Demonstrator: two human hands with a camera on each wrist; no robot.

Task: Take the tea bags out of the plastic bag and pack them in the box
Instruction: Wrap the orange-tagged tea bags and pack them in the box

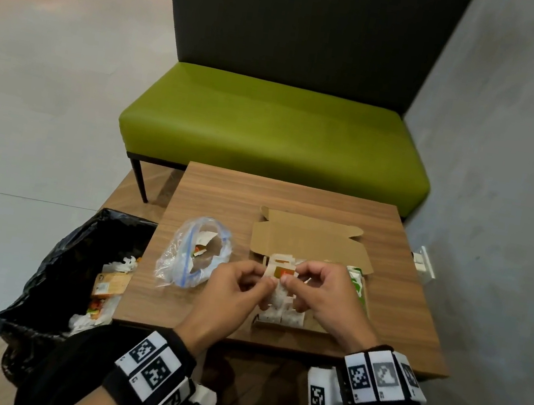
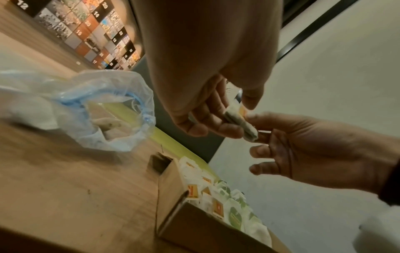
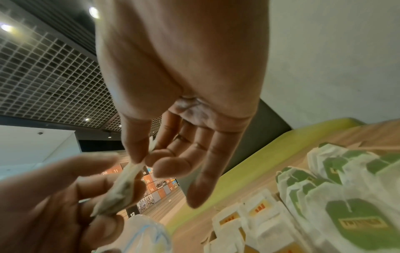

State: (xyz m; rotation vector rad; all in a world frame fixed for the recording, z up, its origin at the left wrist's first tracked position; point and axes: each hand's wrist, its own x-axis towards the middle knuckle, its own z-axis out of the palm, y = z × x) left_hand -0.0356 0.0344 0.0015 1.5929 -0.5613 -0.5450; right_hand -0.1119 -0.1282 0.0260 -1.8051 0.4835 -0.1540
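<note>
Left hand (image 1: pixel 232 287) and right hand (image 1: pixel 324 294) apparently pinch one tea bag (image 1: pixel 281 273) over the box (image 1: pixel 313 244).

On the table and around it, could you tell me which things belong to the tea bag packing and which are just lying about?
Part of the job:
tea bag, pinched by left hand and right hand
plastic bag
box

Lying about:
bin bag
green bench

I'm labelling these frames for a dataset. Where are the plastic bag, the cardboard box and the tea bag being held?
plastic bag (image 1: pixel 178 255): head view, clear left side.
cardboard box (image 1: pixel 308 243): head view, inside of open lid.
tea bag (image 2: pixel 240 122): left wrist view, pouch edge between both hands.
</note>
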